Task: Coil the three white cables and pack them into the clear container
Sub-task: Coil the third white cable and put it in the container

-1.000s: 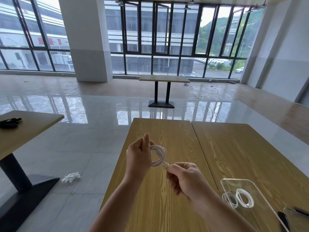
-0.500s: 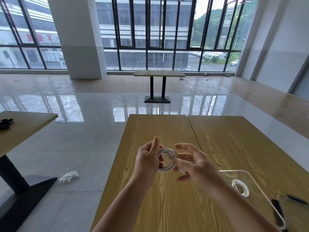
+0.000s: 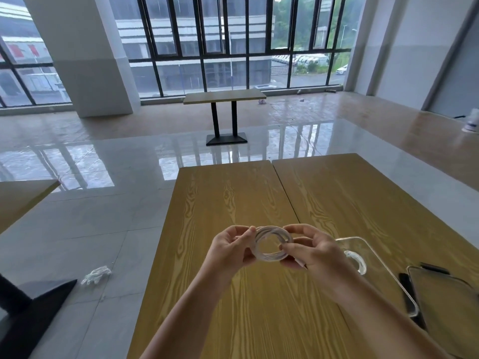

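A white cable wound into a round coil hangs in the air above the wooden table. My left hand pinches the coil's left side. On its right side my right hand grips it with thumb and fingers curled round the strands. To the right, the clear container lies on the table with another coiled white cable inside, partly hidden behind my right wrist.
A dark flat device lies beside the container at the table's right edge. A second table top adjoins on the right. A white crumpled thing lies on the tiled floor left of the table, near a black table base.
My right hand went from pulling the cable's end to gripping the coil's right side. The coil turned to face the camera and sank lower. The view tilted down and right.
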A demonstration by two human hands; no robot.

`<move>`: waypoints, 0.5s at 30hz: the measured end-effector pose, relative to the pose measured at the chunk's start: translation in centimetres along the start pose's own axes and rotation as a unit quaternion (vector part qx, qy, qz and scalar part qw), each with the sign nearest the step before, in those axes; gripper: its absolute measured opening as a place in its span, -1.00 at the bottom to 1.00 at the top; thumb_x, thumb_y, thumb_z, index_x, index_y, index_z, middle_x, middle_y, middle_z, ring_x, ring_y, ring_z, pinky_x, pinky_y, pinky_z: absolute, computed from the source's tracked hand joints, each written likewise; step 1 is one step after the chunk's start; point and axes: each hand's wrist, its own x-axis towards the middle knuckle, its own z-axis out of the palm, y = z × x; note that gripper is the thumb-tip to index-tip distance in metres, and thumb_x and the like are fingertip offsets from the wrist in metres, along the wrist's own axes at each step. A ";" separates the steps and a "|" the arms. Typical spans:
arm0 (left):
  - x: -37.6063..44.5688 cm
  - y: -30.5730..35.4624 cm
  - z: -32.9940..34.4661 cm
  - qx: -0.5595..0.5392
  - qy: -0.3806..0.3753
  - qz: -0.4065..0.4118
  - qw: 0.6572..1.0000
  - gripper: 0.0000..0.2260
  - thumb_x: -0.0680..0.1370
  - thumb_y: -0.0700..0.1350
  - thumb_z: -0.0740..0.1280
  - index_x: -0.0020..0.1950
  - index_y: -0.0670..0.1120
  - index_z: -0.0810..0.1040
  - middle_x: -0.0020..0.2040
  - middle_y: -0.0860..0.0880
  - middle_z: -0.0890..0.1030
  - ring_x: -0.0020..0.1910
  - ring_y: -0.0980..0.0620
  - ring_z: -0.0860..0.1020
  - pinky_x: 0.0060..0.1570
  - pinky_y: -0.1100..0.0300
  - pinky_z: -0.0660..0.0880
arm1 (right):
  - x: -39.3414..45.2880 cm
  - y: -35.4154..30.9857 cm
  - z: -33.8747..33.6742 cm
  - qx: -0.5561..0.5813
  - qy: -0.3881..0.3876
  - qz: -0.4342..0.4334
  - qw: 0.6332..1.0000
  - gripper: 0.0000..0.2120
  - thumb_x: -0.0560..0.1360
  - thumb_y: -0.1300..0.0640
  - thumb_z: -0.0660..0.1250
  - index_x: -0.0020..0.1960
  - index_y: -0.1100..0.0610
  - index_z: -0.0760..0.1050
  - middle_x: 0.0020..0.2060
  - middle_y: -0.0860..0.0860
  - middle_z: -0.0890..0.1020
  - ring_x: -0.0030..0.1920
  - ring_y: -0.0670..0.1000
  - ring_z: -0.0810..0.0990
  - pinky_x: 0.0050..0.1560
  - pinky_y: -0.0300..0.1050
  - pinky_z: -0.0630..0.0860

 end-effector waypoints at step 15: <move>4.9 -6.4 10.6 0.036 -0.072 -0.110 0.991 -0.87 0.56 -0.12 0.40 0.05 -0.16 0.63 -0.09 -0.12 0.74 -0.13 0.03 0.68 -0.08 0.16 0.62 | 0.2 7.4 -11.4 0.098 0.133 0.103 0.981 -0.78 0.51 0.33 0.42 0.11 0.16 0.54 -0.08 0.15 0.75 -0.03 0.11 0.75 -0.10 -0.02 0.68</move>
